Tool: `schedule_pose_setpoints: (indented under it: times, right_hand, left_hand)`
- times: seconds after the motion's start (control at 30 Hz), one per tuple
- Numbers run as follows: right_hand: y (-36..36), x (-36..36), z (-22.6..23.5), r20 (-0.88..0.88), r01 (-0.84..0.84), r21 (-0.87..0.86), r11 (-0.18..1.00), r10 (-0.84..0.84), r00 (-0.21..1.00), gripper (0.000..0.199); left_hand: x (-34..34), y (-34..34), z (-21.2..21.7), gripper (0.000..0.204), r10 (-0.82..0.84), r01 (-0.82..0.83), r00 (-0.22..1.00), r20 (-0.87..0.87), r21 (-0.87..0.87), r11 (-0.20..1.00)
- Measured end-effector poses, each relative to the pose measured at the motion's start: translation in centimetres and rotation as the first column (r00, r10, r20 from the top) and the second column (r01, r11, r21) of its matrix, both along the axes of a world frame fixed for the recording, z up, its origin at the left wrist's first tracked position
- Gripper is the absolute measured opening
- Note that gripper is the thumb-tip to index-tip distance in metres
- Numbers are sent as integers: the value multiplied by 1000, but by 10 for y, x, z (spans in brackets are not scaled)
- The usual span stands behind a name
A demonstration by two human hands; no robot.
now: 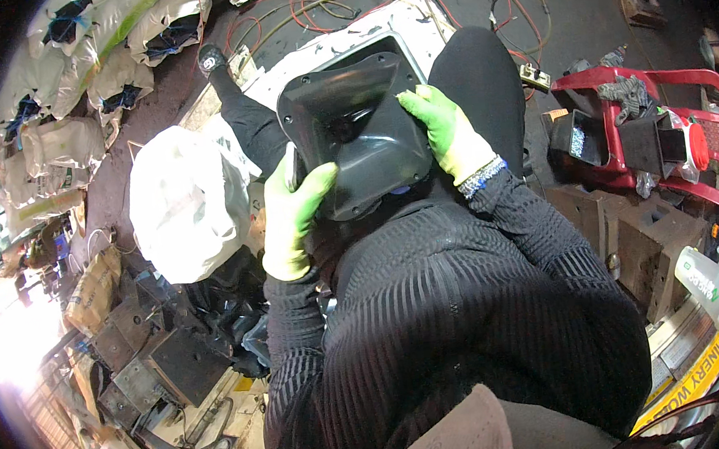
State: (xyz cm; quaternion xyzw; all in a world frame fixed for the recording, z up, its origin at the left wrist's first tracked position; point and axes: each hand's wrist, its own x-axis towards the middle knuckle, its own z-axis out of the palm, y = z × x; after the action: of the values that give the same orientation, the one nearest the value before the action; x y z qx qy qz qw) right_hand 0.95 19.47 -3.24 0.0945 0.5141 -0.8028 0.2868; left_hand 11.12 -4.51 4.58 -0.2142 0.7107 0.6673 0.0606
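Observation:
A glossy black moulded plastic part (375, 160) rests over my lap, tilted, with small holes near its corners and a dark hollow in its middle. My left hand (295, 213), in a green and white glove, grips its lower left side with the thumb on top. Beside that hand's fingers is a narrow grey-white piece; I cannot tell what it is. My right hand (451, 133), gloved the same way, pinches the right edge, thumb and fingertips together. The fingers under the part are hidden. Behind it lies a white board (281, 83) with a dark framed opening.
A large white plastic bag (185, 204) stands at my left. On my right, a red plastic chair (606, 87) on its side bears black boxes and a grey glove. Metal blocks (630, 224) sit nearer. Wrapped bundles (124, 82) fill the far left; hoses and cables (309, 9) cross the floor.

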Motion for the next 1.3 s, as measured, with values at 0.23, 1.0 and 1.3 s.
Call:
schedule_pose_setpoints:
  times: [0.23,1.0,1.3]
  right_hand:
    - [-10,6,-23,312,-86,-466,880,255,915,63]
    - [-15,-14,-85,-608,-91,417,904,352,712,39]
    - [-34,-25,-93,-11,-99,-411,906,104,995,36]
  left_hand:
    - [-11,23,10,48,253,-245,963,-95,87,966]
    - [48,30,-67,17,347,-338,915,204,-77,938]
    - [20,13,-46,27,-200,107,974,-104,-566,817]
